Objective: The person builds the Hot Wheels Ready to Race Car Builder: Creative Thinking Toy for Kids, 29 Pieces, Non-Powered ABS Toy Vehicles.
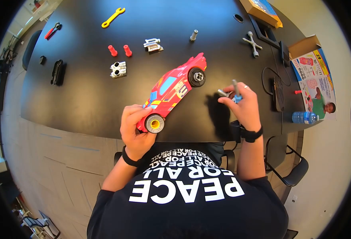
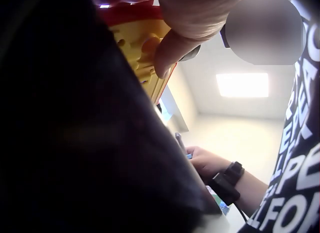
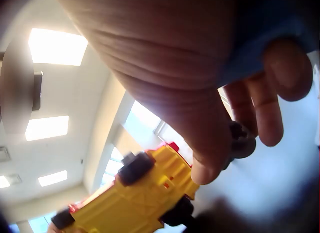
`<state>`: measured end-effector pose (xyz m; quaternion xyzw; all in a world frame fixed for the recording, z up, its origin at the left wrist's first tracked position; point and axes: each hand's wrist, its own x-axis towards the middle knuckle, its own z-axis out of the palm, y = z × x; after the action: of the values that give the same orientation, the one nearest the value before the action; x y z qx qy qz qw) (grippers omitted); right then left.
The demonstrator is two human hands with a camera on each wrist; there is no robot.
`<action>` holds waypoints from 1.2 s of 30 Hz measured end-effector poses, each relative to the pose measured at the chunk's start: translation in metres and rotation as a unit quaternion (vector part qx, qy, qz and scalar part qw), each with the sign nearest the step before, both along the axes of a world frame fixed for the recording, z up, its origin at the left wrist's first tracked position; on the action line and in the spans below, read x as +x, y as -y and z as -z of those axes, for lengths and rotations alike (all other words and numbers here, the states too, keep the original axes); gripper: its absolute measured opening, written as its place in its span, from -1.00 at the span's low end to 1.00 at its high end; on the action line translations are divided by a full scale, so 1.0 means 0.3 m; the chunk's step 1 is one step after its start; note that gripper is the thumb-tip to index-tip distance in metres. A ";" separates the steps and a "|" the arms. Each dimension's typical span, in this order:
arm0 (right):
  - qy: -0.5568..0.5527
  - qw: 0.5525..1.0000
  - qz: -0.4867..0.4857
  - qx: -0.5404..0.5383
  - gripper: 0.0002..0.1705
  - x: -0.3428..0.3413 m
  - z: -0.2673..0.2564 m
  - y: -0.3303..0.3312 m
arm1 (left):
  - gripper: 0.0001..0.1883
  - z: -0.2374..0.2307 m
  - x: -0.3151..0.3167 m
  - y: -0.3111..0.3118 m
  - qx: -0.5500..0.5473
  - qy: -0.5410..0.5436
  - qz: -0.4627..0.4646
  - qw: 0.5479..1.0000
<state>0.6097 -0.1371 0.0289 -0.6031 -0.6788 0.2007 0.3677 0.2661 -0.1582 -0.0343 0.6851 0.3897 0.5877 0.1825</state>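
Note:
My left hand (image 1: 134, 124) grips the front of a red toy race car (image 1: 170, 93), which is tilted with its rear up and to the right. In the left wrist view, the thumb presses on the car's yellow underside (image 2: 142, 43). A yellow hub shows in the front wheel (image 1: 155, 124); the rear wheel (image 1: 197, 77) has a silver centre. Right of the car, my right hand (image 1: 245, 104) holds a blue and grey tool (image 1: 238, 98) with its shaft pointing up. A small grey piece (image 1: 223, 93) sits at the fingertips, its exact kind unclear.
Beyond the car lie red pegs (image 1: 128, 50), chrome engine pieces (image 1: 118, 69), a grey peg (image 1: 194, 35) and a yellow wrench (image 1: 113, 17). A grey cross wrench (image 1: 252, 44), a black cabled box (image 1: 278, 93), a water bottle (image 1: 304, 117) and a toy box (image 1: 315, 75) are to the right.

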 end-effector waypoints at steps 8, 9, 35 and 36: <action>0.099 0.991 0.058 -0.062 -0.49 -0.052 0.080 -0.156 | -0.33 0.002 -0.011 0.020 -0.019 0.021 -0.011 1.000; 0.123 0.991 0.045 -0.015 -0.50 -0.057 0.070 -0.175 | -0.35 -0.002 -0.013 0.019 -0.013 0.026 -0.020 0.999; -0.330 0.859 -0.326 -0.215 -0.77 -0.420 -0.286 -0.029 | -0.42 -0.066 0.006 0.007 0.021 0.024 -0.073 0.997; -0.309 0.862 -0.318 -0.246 -0.79 -0.422 -0.276 -0.025 | -0.43 -0.071 0.012 0.004 0.017 0.027 -0.066 0.997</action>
<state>0.4830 -0.1295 0.1118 -0.3320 -0.6138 0.6432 0.3150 0.2697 -0.1595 -0.0130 0.6447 0.4191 0.6234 0.1418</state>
